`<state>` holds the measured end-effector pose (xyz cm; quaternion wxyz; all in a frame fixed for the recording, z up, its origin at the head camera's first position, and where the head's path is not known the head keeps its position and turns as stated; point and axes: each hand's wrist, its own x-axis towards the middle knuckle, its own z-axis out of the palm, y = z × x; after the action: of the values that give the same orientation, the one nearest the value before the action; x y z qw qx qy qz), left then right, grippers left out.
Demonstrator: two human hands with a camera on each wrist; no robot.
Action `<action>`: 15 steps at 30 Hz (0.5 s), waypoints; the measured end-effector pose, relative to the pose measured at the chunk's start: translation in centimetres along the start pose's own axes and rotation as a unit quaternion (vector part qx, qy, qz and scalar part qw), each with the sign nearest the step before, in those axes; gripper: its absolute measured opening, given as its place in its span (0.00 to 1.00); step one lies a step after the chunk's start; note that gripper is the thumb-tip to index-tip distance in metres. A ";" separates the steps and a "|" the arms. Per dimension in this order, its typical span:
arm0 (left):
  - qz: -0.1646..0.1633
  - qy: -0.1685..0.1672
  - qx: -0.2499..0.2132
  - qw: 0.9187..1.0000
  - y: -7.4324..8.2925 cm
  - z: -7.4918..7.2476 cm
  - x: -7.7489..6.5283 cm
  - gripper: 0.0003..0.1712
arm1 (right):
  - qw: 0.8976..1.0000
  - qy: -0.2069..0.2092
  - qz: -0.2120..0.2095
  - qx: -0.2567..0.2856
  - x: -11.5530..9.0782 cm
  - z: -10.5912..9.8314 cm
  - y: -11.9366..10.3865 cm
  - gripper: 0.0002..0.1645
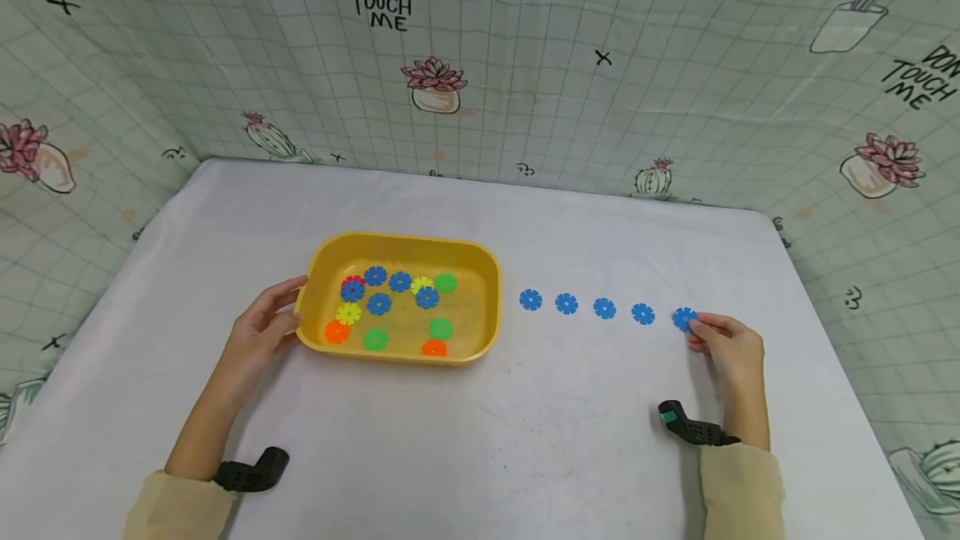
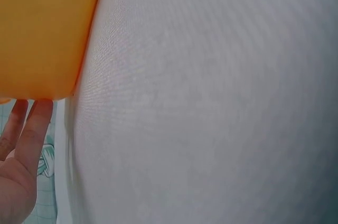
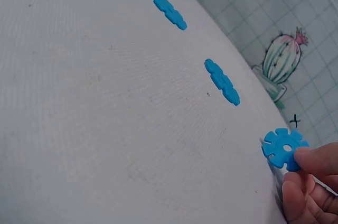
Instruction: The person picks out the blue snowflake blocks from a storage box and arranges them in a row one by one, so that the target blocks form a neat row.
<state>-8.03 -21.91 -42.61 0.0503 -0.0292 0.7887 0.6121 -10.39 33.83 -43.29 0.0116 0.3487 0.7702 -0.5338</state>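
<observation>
Between thumb and fingers, my right hand (image 1: 729, 354) pinches a blue notched plastic disc (image 3: 278, 149) with a hole in its middle. The disc is tilted up in the right wrist view, at the right end of a row of several matching blue discs (image 1: 604, 308) lying on the table. My left hand (image 1: 261, 329) touches the left end of a yellow plastic tray (image 1: 405, 357). Its fingers (image 2: 35, 131) extend straight against the tray's outer wall in the left wrist view. Inside the tray lie several loose notched discs in blue, green, yellow, orange and red.
A white cloth covers the table (image 1: 525, 440). Behind and at both sides hangs a checked curtain (image 1: 525, 65) with cactus drawings, reaching the table's back edge. Both wrists wear black camera bands, the right one (image 1: 693, 427) just above the tabletop.
</observation>
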 end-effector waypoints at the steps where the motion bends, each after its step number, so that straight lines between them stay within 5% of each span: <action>1: 0.001 0.000 0.000 1.000 0.0 0.0 0.0 0.26 | 1.000 0.002 0.002 0.003 0.1 0.0 0.0 0.16; 15: 0.009 -0.005 -0.006 1.000 -0.4 -0.1 0.1 0.26 | 0.998 0.001 0.023 -0.061 0.9 0.2 -0.2 0.19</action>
<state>-8.07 -22.07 -43.00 0.0485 -0.0197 0.7850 0.6173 -11.27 34.08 -43.61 0.0447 0.3655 0.7932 -0.4850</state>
